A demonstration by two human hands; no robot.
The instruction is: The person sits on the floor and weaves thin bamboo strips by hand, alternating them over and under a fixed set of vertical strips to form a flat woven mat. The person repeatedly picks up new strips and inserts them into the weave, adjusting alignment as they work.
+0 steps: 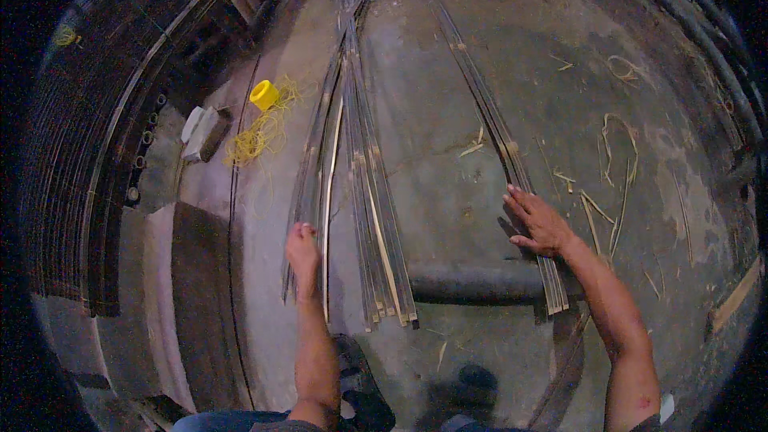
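Long dark bamboo strips with pale inner faces lie in bundles running away from me. My left hand (302, 262) is closed at the left bundle (310, 162), its fingers curled around strips there; their exact hold is partly hidden. Beside it, a middle bundle (370, 180) fans out toward me, with a few strips turned pale side up. On the right, my right hand (541, 224) lies open across a narrower bundle (506, 146), fingers stretched out and thumb apart. The near ends of this bundle stick out below the palm.
A dark round bar (480, 285) lies crosswise under the right bundle. Yellow twine (258, 140) and a yellow roll (264, 95) sit at the left, near a white-and-brown block (205, 133). Rows of dark rods (68, 168) line the far left. Pale scraps (596, 220) litter the right floor.
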